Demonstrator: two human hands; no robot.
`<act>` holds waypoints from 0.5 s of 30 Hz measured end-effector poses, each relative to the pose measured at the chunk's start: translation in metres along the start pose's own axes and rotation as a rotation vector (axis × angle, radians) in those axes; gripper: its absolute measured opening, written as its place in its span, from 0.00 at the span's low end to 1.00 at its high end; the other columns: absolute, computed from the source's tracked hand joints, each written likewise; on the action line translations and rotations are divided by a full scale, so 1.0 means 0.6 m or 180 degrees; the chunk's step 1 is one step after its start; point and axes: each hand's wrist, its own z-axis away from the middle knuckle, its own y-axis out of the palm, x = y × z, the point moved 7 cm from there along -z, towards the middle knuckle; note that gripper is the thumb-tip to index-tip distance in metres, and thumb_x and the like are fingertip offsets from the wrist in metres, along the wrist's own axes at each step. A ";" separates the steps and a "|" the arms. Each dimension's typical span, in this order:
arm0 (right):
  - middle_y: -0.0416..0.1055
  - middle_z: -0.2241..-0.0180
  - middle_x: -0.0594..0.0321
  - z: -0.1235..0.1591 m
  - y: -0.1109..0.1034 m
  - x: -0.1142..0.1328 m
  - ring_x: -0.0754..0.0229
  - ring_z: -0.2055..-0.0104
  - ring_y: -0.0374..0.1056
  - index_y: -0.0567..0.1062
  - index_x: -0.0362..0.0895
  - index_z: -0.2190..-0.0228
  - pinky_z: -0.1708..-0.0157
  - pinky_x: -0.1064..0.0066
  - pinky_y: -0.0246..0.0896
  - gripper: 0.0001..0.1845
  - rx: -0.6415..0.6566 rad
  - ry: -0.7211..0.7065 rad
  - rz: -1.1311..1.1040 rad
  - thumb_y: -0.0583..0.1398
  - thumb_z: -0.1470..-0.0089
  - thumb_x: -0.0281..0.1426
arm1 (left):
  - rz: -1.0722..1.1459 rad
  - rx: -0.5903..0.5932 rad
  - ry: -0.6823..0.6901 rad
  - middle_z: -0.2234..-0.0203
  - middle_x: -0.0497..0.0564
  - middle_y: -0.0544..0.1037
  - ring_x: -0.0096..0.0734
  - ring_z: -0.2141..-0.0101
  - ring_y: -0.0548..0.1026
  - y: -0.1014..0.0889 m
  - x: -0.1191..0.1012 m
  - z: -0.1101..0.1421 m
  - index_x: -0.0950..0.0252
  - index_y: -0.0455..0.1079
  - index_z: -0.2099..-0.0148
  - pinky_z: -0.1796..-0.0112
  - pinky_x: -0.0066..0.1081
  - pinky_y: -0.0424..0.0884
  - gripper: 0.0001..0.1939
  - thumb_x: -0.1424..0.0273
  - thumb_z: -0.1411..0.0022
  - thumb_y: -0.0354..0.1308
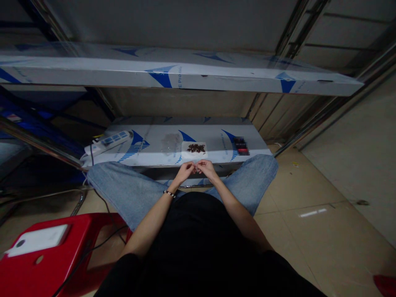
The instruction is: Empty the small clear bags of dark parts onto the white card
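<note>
"Starting with the largest, what is seen?"

"The lower shelf [151, 156], where clear plastic [171, 142] and a white sheet [185, 155] are laid side by side."

"And the grip?"

"The left hand [185, 170] and right hand [207, 169] are brought together, fingers curled, at the shelf's near edge; whether anything is pinched cannot be told."

"How much is done?"

"No finished portion can be made out; dark bits [196, 148] are left loosely heaped on the sheet, just beyond the grip, touched by neither hand."
</note>
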 end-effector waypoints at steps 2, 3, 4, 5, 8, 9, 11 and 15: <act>0.69 0.82 0.68 -0.001 0.000 -0.001 0.65 0.81 0.64 0.74 0.44 0.74 0.81 0.75 0.59 0.18 -0.0032 -0.0051 0.0119 0.69 0.58 0.45 | -0.0135 -0.0025 0.0020 0.79 0.48 0.74 0.28 0.75 0.71 -0.001 0.003 0.000 0.66 0.69 0.70 0.70 0.27 0.66 0.11 0.68 0.38 0.52; 0.68 0.82 0.68 -0.002 0.001 -0.003 0.65 0.81 0.64 0.73 0.44 0.74 0.81 0.75 0.59 0.18 -0.0032 -0.0059 0.0168 0.68 0.58 0.44 | -0.0220 -0.0040 0.0029 0.79 0.48 0.74 0.28 0.75 0.70 -0.002 0.004 0.000 0.66 0.69 0.70 0.70 0.27 0.65 0.10 0.68 0.39 0.52; 0.68 0.82 0.68 -0.002 0.002 -0.004 0.65 0.81 0.64 0.73 0.44 0.74 0.81 0.75 0.59 0.17 -0.0032 -0.0067 0.0217 0.68 0.57 0.44 | -0.0310 -0.0060 0.0029 0.79 0.48 0.73 0.28 0.76 0.69 -0.002 0.004 0.000 0.66 0.69 0.71 0.70 0.27 0.64 0.09 0.69 0.40 0.52; 0.68 0.82 0.68 -0.002 0.002 -0.005 0.65 0.81 0.64 0.73 0.44 0.74 0.81 0.75 0.59 0.16 -0.0051 -0.0082 0.0273 0.68 0.57 0.43 | -0.0406 -0.0091 0.0026 0.79 0.47 0.73 0.27 0.76 0.69 -0.002 0.004 0.000 0.66 0.69 0.71 0.70 0.27 0.63 0.09 0.69 0.41 0.52; 0.68 0.82 0.68 -0.003 -0.002 -0.003 0.64 0.80 0.64 0.73 0.44 0.76 0.80 0.74 0.59 0.14 -0.0184 -0.0209 0.0473 0.67 0.58 0.41 | -0.0768 -0.0271 0.0019 0.79 0.46 0.71 0.27 0.76 0.66 -0.007 -0.001 0.001 0.66 0.68 0.72 0.70 0.27 0.61 0.08 0.70 0.42 0.52; 0.69 0.81 0.67 -0.004 -0.003 -0.001 0.63 0.79 0.65 0.73 0.44 0.76 0.79 0.74 0.59 0.13 -0.0228 -0.0262 0.0527 0.67 0.59 0.40 | -0.0913 -0.0346 0.0015 0.79 0.46 0.70 0.26 0.76 0.65 -0.009 -0.004 0.002 0.66 0.68 0.73 0.70 0.27 0.60 0.09 0.70 0.42 0.52; 0.70 0.80 0.65 -0.005 -0.006 0.001 0.61 0.77 0.66 0.73 0.44 0.76 0.77 0.73 0.60 0.12 -0.0282 -0.0345 0.0579 0.66 0.58 0.39 | -0.1199 -0.0464 -0.0006 0.79 0.45 0.70 0.27 0.76 0.64 -0.012 -0.010 0.004 0.65 0.68 0.72 0.70 0.27 0.58 0.09 0.69 0.41 0.52; 0.71 0.78 0.64 -0.005 -0.008 0.002 0.60 0.75 0.67 0.74 0.45 0.76 0.74 0.72 0.62 0.09 -0.0327 -0.0451 0.0596 0.64 0.58 0.38 | -0.1616 -0.0535 0.0023 0.79 0.46 0.70 0.28 0.76 0.65 -0.014 -0.021 0.010 0.64 0.69 0.70 0.70 0.28 0.55 0.10 0.67 0.38 0.53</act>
